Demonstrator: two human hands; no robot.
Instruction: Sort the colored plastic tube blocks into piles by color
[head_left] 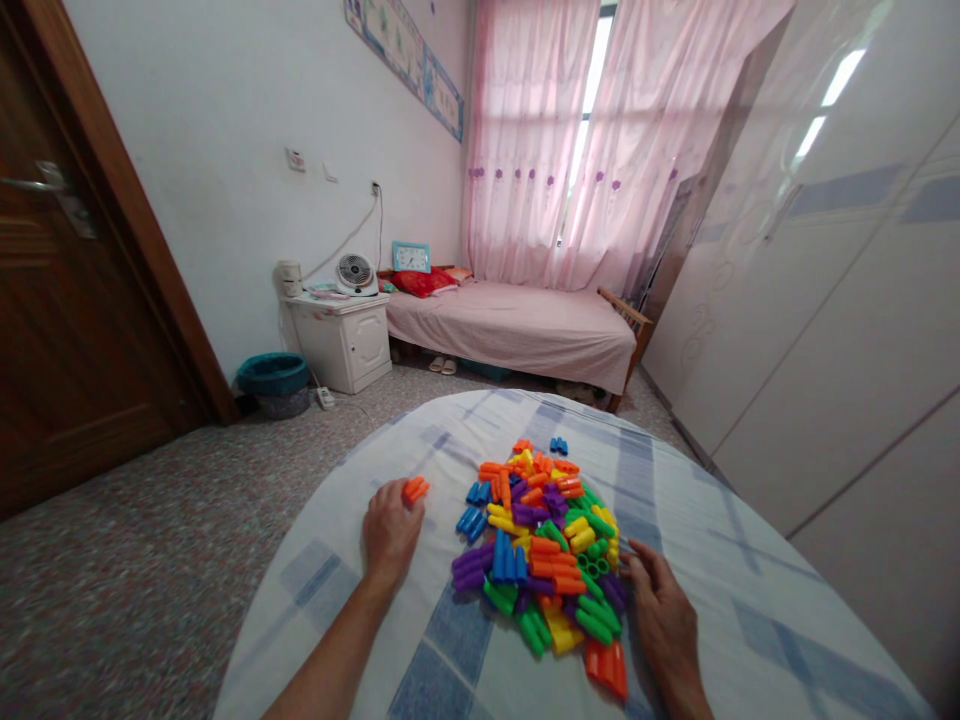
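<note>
A heap of plastic building pieces (544, 570), made of joined tubes in orange, blue, green, yellow and purple, lies on the round table. Left of the heap, my left hand (394, 530) rests low over the cloth, its fingers closed at an orange piece (415, 489) that sticks out past the fingertips. My right hand (664, 615) is at the heap's right side, fingers apart and reaching toward its edge near some yellow and purple pieces. Nothing shows in that hand. An orange piece (606, 668) lies at the heap's near end, left of the right wrist.
The table (337, 640) has a white and blue checked cloth. Beyond it stand a bed (517, 320), a white cabinet (341, 345) with a fan (356, 273), and a teal-lined bin (274, 380). A wardrobe (817, 300) runs along the right, and a wooden door (82, 300) is at left.
</note>
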